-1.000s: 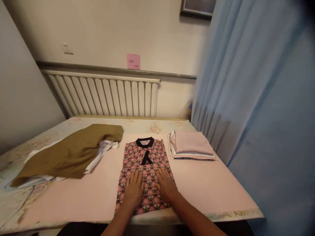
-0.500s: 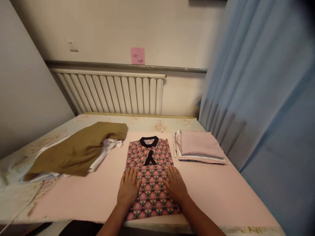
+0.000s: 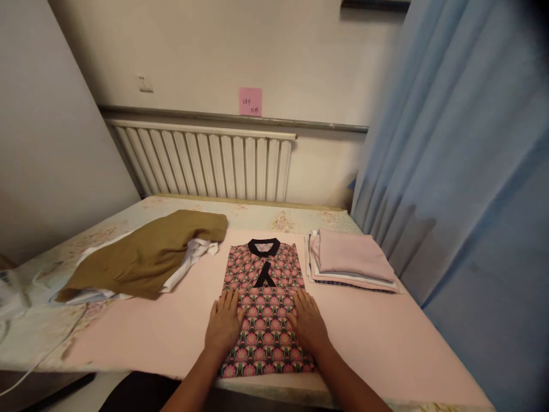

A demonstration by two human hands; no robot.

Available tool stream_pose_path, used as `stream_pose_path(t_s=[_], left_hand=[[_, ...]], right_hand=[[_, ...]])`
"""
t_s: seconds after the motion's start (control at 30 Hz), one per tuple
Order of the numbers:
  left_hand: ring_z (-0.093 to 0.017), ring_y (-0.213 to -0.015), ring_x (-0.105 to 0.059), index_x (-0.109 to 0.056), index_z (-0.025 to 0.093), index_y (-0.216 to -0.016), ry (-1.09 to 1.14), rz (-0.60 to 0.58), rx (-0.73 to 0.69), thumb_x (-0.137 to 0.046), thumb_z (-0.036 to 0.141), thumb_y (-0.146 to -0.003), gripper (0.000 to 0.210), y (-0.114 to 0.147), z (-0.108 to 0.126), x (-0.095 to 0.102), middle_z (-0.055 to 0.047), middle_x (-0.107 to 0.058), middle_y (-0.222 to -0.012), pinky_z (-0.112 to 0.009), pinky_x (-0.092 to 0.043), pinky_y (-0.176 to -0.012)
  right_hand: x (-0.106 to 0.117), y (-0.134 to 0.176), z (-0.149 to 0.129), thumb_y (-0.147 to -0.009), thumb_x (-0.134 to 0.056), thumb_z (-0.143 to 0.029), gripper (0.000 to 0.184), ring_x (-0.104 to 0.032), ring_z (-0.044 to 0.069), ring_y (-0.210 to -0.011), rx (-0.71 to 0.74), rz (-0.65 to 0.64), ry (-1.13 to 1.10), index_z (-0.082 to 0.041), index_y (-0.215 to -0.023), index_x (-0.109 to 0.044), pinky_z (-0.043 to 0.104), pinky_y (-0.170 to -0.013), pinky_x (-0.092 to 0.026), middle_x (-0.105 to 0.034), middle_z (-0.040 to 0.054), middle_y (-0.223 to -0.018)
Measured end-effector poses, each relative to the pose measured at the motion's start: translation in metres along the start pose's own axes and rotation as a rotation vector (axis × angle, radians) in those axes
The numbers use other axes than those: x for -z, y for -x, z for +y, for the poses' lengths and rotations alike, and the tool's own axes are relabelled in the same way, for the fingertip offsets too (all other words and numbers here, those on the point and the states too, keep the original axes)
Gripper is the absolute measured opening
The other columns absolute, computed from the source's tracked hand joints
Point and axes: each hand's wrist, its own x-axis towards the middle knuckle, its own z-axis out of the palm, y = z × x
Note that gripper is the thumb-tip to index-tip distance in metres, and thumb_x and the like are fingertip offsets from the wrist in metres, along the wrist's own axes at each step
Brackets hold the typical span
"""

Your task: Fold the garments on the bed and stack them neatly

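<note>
My left hand [image 3: 223,326] and right hand [image 3: 309,323] rest palm-down on the patterned shirt [image 3: 268,335], one along each side, all my fingers stretched out and gripping nothing. The shirt lies folded, front up, in the middle of the pink cloth [image 3: 150,332], its black collar [image 3: 263,253] towards the cloth's far edge. My fingertips sit about at the turned-up edge, just below the black ties [image 3: 263,274]. On the cloth's right side is a folded stack [image 3: 355,252]; over its left side sprawls an olive garment [image 3: 146,252]. I'd call this step squaring and flattening the fold. The next move, I judge, calls for even, light pressure so the layers don't skid.
</note>
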Motion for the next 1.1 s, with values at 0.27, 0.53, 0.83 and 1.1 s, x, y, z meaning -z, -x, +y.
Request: stream_pose_path(t_s=[0.27, 0.53, 0.83, 1.1], left_hand=[[-0.027, -0.144, -0.026, -0.038, 0.016, -0.146, 0.027, -0.001, -0.018, -0.027, 0.044, -0.097, 0.057, 0.017, -0.006, 0.002, -0.010, -0.033, -0.155, -0.050, -0.024, -0.114], [-0.027, -0.144, -0.026, -0.039, 0.017, -0.146, 0.052, 0.002, -0.014, -0.030, 0.045, -0.096, 0.058, 0.024, -0.007, 0.005, -0.009, -0.035, -0.154, -0.050, -0.024, -0.114], [-0.026, -0.142, -0.030, -0.041, 0.017, -0.144, 0.045, 0.029, -0.015, -0.028, 0.041, -0.097, 0.054, 0.026, -0.005, 0.011, -0.009, -0.039, -0.152, -0.049, -0.026, -0.113], [-0.026, -0.142, -0.031, -0.042, 0.018, -0.143, 0.047, 0.052, -0.018, -0.028, 0.042, -0.097, 0.054, 0.024, -0.007, 0.007, -0.008, -0.041, -0.151, -0.048, -0.026, -0.113]], right_hand=[[-0.001, 0.001, -0.001, -0.093, -0.047, -0.045, 0.059, -0.031, 0.029, -0.141, 0.008, 0.030, 0.006, -0.012, -0.141, -0.044, 0.046, -0.116, -0.024, -0.037, 0.0131, -0.152], [-0.002, 0.002, 0.000, -0.094, -0.045, -0.043, 0.057, -0.030, 0.026, -0.141, 0.006, 0.025, 0.019, -0.013, -0.143, -0.043, 0.044, -0.117, -0.021, -0.036, 0.0114, -0.152], [-0.001, 0.002, -0.002, -0.092, -0.047, -0.041, 0.059, -0.030, 0.026, -0.141, -0.017, 0.014, 0.018, -0.014, -0.144, -0.041, 0.043, -0.117, -0.022, -0.034, 0.0103, -0.153], [0.002, 0.002, -0.003, -0.093, -0.046, -0.038, 0.055, -0.032, 0.025, -0.141, -0.010, 0.029, 0.009, -0.013, -0.142, -0.044, 0.043, -0.117, -0.022, -0.037, 0.0116, -0.151]])
